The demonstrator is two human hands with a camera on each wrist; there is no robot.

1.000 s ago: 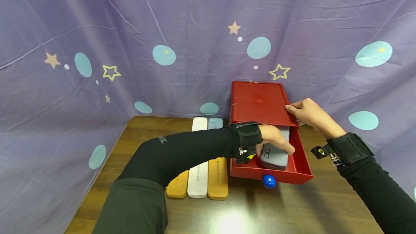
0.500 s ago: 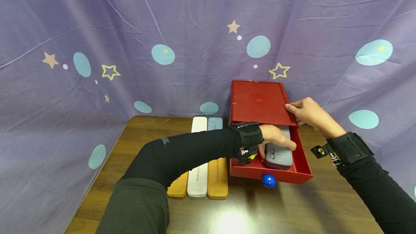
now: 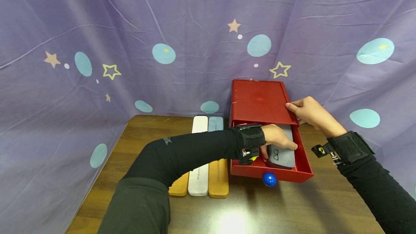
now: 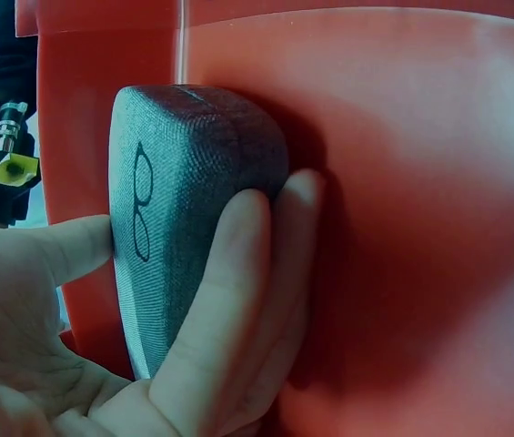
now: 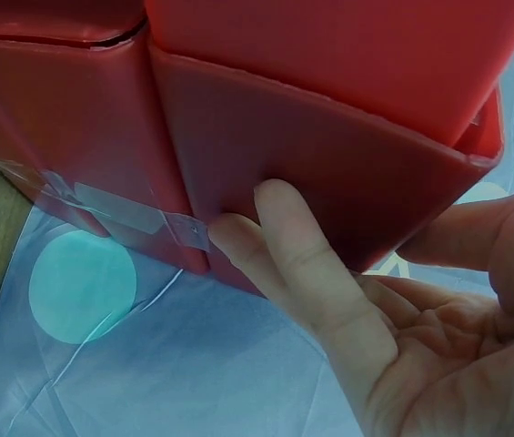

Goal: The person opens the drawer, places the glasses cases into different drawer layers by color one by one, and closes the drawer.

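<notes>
A: Your left hand pinches the grey glasses case inside the red drawer, right of centre in the head view, with thumb and fingers on opposite faces.

B: You can see black spectacles outlined on that case. Your right hand grips the right edge of the red box, farther right in the frame.

A: Any words you can read?

B: Dark lettering runs along the white case and the yellow case to its right, lower middle of your head view, but it's too small to make out. Your drawer's blue knob carries a bright glint.
</notes>
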